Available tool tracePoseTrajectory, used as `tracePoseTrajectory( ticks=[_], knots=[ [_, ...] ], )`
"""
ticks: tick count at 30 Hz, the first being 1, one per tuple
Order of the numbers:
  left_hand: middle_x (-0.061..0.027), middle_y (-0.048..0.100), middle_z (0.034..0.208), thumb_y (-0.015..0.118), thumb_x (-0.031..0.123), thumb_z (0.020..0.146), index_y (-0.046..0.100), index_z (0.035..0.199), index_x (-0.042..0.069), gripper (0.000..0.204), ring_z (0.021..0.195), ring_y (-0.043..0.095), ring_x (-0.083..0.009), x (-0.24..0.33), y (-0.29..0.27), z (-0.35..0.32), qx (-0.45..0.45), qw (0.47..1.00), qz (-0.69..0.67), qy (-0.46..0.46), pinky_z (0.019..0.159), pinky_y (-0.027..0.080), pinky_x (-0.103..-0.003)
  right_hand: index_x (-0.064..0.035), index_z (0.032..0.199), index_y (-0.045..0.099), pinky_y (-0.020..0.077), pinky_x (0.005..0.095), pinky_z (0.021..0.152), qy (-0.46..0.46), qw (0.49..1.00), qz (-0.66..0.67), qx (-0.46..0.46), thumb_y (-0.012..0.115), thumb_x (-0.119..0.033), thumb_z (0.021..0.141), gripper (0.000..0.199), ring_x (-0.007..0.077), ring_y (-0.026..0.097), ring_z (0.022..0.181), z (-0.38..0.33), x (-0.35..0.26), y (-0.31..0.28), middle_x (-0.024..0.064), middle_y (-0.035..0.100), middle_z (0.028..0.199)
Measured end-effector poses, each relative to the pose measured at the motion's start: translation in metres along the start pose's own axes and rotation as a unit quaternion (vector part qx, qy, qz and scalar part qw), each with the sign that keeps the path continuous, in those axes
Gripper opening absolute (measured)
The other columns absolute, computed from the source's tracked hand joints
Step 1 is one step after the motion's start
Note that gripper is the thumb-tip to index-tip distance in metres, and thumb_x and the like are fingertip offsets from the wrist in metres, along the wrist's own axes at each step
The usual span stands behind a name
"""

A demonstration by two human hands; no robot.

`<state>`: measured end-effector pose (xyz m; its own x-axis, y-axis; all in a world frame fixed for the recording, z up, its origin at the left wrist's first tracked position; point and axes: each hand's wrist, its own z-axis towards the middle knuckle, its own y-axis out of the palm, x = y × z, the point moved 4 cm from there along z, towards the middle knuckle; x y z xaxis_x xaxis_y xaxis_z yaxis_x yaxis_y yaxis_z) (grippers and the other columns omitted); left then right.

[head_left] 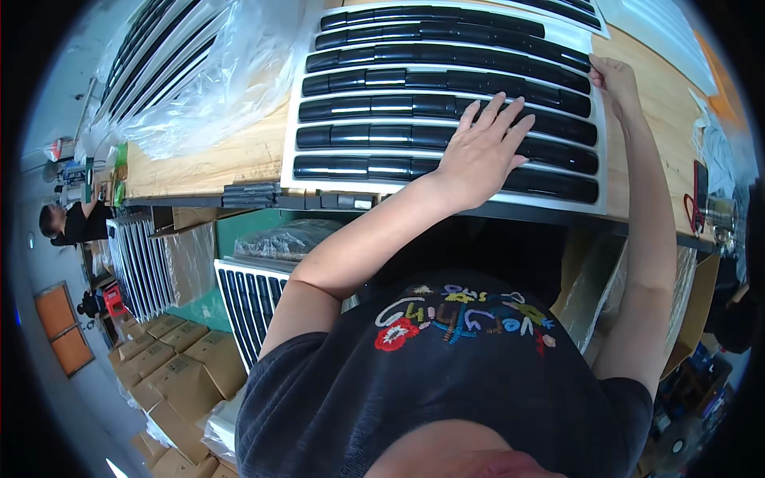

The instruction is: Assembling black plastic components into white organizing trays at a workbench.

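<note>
A white tray or backing sheet (291, 171) lies on the wooden table in front of me, bearing several rows of long, glossy black strips (382, 103). Each row curves slightly and shows joints between its pieces. My left hand (482, 159) rests palm down across the lower rows, its fingers spread apart. At the sheet's upper right edge, my right hand (615, 80) has its fingertips closed at the right end of a black strip (558, 52) in one of the upper rows. The fingers partly hide that end.
Clear plastic film (215, 103) covers more strips at the far left. Small black pieces (251, 196) lie along the table's front edge. Red-handled scissors (691, 213) and a metal cup (719, 215) sit at right. Cardboard boxes (179, 374) stand lower left; a person (80, 219) is farther off.
</note>
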<state>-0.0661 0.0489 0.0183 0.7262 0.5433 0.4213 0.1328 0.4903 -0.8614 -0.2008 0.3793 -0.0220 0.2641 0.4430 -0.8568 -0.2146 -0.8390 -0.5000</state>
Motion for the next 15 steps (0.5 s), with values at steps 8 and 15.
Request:
tracePoseTrajectory(
  ticks=[8, 15],
  knots=[
    [-0.0221, 0.053, 0.139, 0.063, 0.01, 0.091, 0.058, 0.127, -0.002, 0.039, 0.132, 0.048, -0.0381, -0.042, -0.049, 0.01, 0.104, 0.994, -0.04, -0.001, 0.111, 0.037, -0.048, -0.0097, 0.101, 0.073, 0.0498, 0.0342, 0.071, -0.153, 0.95, -0.208, 0.174, 0.064, -0.03, 0.094, 0.024, 0.0193, 0.061, 0.073, -0.041, -0.036, 0.02, 0.0055, 0.067, 0.077],
    [-0.016, 0.049, 0.145, 0.048, 0.027, 0.102, 0.047, 0.141, 0.003, 0.045, 0.14, 0.04, -0.0336, -0.133, -0.061, -0.013, 0.062, 0.979, 0.189, -0.051, 0.114, 0.032, -0.049, -0.0028, 0.107, 0.07, 0.0479, 0.0277, 0.087, -0.226, 0.967, 0.031, -0.112, 0.049, -0.019, 0.103, 0.027, 0.0159, 0.064, 0.102, -0.2, -0.147, 0.049, 0.0073, 0.072, 0.104]
  ],
)
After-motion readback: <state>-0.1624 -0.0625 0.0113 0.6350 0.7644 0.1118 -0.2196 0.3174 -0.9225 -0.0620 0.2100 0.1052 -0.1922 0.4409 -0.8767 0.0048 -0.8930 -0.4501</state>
